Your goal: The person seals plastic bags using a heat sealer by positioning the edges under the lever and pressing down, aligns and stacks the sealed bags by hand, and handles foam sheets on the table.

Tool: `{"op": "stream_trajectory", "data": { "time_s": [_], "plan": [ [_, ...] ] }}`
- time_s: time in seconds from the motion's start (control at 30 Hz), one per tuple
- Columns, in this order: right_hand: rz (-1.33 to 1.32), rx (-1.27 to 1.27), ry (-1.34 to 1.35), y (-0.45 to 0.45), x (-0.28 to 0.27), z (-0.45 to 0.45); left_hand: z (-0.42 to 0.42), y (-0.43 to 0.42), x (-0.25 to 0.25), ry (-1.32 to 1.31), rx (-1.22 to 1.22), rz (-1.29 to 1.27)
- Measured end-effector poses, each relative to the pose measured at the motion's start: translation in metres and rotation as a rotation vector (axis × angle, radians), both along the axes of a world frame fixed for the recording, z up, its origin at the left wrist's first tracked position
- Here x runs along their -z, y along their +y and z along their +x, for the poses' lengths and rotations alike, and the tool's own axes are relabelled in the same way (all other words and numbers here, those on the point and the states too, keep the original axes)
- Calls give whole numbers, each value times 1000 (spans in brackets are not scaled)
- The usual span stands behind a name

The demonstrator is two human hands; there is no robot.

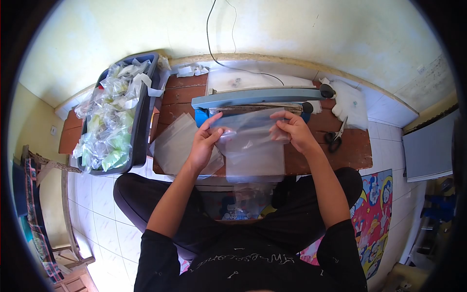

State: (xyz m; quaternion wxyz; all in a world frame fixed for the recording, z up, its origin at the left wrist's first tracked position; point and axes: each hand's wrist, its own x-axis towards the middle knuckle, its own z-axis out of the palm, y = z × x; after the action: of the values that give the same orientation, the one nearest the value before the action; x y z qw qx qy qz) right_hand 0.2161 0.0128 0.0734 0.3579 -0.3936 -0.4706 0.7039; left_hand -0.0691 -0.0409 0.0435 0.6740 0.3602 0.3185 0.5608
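Note:
A clear plastic bag is stretched between my two hands, its upper edge at the front of a blue impulse sealer. My left hand pinches the bag's left side between thumb and fingers. At the right side, my right hand grips the bag with bent fingers. The sealer's long arm lies across the low wooden table, above its base. Left of my left hand, flat clear bags are fanned out on the wood, partly hidden by my forearm.
Black-handled scissors lie at the table's right. Stacked plastic sits behind them, with more plastic sheets behind the sealer. A dark crate heaped with plastic scraps stands at left. A black cable hangs down the wall.

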Motion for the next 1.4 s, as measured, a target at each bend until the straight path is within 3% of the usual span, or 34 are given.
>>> {"op": "stream_trajectory", "data": {
  "time_s": [0.23, 0.8, 0.87, 1.2, 1.4],
  "plan": [
    [-23, 17, -51, -2, -1, -3, -6, 6, 20, 133, -113, -30],
    [32, 90, -15, -9, 4, -17, -16, -4, 2, 185, -273, -93],
    [31, 90, 15, -9, 2, -19, -16, -7, -4, 34, -235, -132],
    [-21, 85, 21, -12, -6, -35, -32, -13, -7, 94, -208, -95],
    [-36, 148, 27, -12, -3, -30, -14, -11, -2, 37, -5, -86]
  ]
}}
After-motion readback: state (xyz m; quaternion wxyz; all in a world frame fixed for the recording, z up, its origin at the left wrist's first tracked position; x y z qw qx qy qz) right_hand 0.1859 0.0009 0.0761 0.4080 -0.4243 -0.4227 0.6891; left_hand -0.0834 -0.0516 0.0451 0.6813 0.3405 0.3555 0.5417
